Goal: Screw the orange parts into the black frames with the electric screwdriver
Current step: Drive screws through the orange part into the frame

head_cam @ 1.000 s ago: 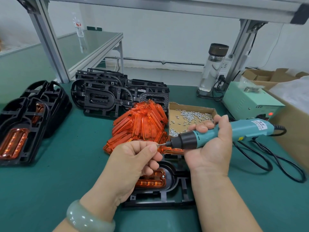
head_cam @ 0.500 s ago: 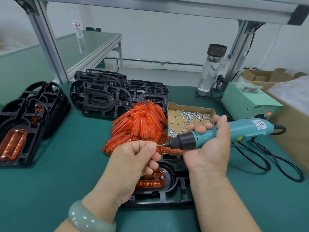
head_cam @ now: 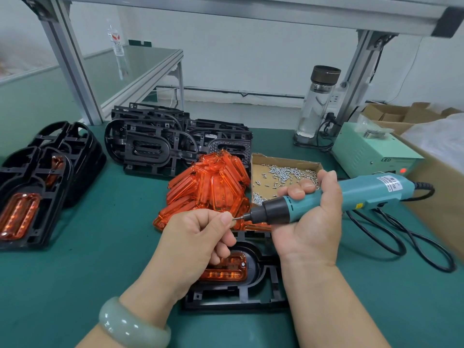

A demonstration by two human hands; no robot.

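Left of our left hand (head_cam: 198,237) the green mat (head_cam: 75,272) lies bare as far as two filled frames (head_cam: 32,187). Right of our right hand (head_cam: 311,222) the room is narrower, crossed by a looped cable (head_cam: 401,251) and closed by a carton's edge (head_cam: 431,197). We count one frame (head_cam: 241,295) under both wrists with one orange part (head_cam: 226,270) seated in it, one screwdriver (head_cam: 334,199), and one box (head_cam: 286,160) of loose screws (head_cam: 283,170) just beyond the right fingers. One heap of orange parts (head_cam: 213,187) lies beyond the left knuckles (too many overlapping to count), with stacked bare frames (head_cam: 150,146) farther out. The right hand wraps the screwdriver's teal barrel, fingers fully curled, holding it nearly level above the frame. The left hand is curled tight, thumb and forefinger pinching the bit (head_cam: 238,218) at its tip; whether a screw sits between them we cannot tell.
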